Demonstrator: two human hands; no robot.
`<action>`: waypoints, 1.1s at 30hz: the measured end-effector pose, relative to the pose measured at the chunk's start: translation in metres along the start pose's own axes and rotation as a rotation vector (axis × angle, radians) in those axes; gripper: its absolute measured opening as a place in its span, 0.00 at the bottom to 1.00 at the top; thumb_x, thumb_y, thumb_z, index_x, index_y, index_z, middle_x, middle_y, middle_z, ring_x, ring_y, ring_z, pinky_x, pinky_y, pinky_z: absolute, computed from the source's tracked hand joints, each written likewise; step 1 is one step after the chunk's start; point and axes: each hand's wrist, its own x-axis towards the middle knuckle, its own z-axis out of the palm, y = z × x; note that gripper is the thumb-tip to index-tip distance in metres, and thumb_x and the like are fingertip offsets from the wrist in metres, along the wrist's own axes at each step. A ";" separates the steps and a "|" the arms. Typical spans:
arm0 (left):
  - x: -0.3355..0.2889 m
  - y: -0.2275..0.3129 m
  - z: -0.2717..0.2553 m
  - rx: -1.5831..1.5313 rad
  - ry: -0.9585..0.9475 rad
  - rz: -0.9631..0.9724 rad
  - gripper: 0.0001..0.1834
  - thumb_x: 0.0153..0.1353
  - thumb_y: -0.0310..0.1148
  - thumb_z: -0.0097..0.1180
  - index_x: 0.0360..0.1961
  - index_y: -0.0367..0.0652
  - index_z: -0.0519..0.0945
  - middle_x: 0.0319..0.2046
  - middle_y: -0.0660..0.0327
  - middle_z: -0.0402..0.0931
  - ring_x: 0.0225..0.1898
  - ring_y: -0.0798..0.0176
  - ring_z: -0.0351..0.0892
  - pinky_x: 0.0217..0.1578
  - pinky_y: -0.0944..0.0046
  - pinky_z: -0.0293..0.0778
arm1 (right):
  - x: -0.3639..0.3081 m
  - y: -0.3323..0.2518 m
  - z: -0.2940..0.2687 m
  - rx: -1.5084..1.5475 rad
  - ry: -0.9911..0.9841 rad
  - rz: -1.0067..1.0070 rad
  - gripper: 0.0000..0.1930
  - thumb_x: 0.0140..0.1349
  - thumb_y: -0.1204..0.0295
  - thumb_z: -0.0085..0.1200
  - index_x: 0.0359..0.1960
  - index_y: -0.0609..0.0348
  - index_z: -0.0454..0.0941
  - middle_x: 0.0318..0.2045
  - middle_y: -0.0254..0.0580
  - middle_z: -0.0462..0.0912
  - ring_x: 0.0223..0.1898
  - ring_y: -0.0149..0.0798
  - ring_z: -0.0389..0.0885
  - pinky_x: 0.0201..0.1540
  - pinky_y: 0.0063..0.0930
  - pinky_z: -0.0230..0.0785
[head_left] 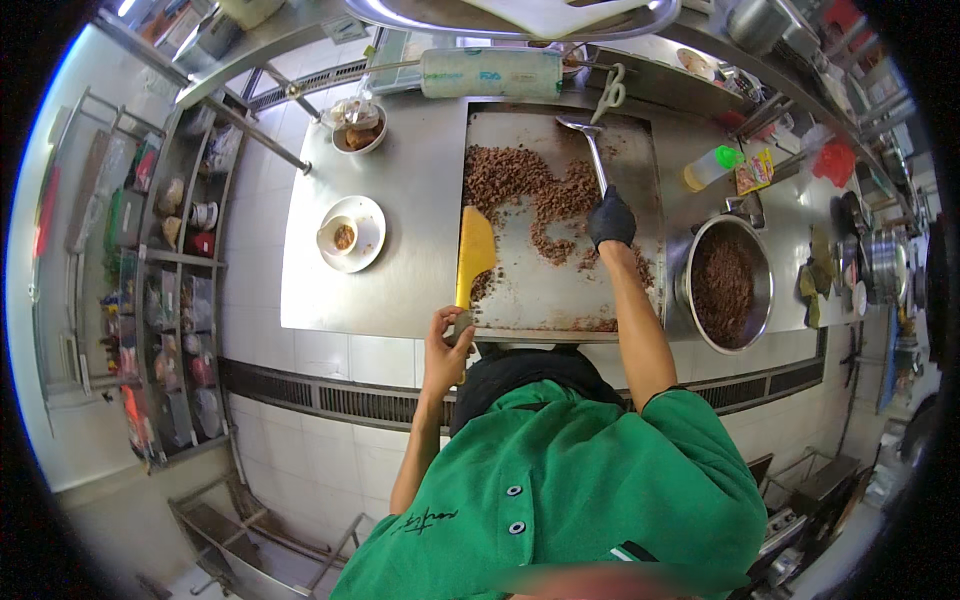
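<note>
My left hand (pixel 449 340) is closed on the handle of a big yellow spatula (pixel 477 253). Its blade stands at the left edge of a flat griddle (pixel 510 312). In a black glove, my right hand (pixel 611 218) grips a long-handled metal spatula (pixel 594 150), whose head rests at the far side of the griddle. Brown crumbled minced meat (pixel 510 172) lies heaped at the far left of the plate and trails toward the middle. Loose crumbs and smears cover other parts of the griddle.
A steel bowl of dark brown mince (pixel 727 285) stands right of the griddle. Left are a plate (pixel 370 213) with a small cup and a bowl of food (pixel 358 136). A plastic-film roll (pixel 490 73) hangs beyond the griddle; a green-capped bottle (pixel 712 168) sits at right.
</note>
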 end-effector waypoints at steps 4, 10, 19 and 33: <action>-0.010 -0.013 -0.022 0.009 0.122 -0.093 0.21 0.67 0.22 0.63 0.59 0.42 0.72 0.41 0.59 0.79 0.25 0.72 0.79 0.24 0.71 0.76 | -0.052 -0.002 -0.026 0.001 -0.118 -0.008 0.26 0.71 0.62 0.52 0.68 0.58 0.73 0.40 0.64 0.87 0.42 0.65 0.87 0.45 0.57 0.79; -0.009 -0.019 -0.039 -0.069 0.233 -0.076 0.21 0.67 0.23 0.62 0.59 0.42 0.73 0.41 0.60 0.79 0.25 0.73 0.78 0.24 0.71 0.75 | -0.092 -0.050 -0.028 0.026 -0.104 -0.237 0.26 0.72 0.64 0.49 0.70 0.60 0.71 0.40 0.62 0.87 0.42 0.61 0.88 0.43 0.54 0.81; -0.012 -0.013 -0.073 -0.047 0.221 -0.069 0.21 0.67 0.22 0.62 0.59 0.43 0.74 0.44 0.60 0.79 0.26 0.71 0.80 0.25 0.71 0.76 | -0.014 -0.174 0.042 0.042 -0.092 -0.074 0.19 0.71 0.67 0.49 0.59 0.63 0.76 0.38 0.56 0.88 0.41 0.59 0.89 0.42 0.56 0.81; -0.023 -0.042 -0.122 -0.137 0.273 -0.137 0.21 0.67 0.22 0.62 0.59 0.43 0.74 0.45 0.60 0.79 0.26 0.72 0.79 0.27 0.71 0.77 | -0.031 -0.219 0.053 -0.005 -0.119 -0.035 0.21 0.71 0.68 0.50 0.61 0.66 0.74 0.42 0.60 0.88 0.43 0.59 0.89 0.45 0.53 0.82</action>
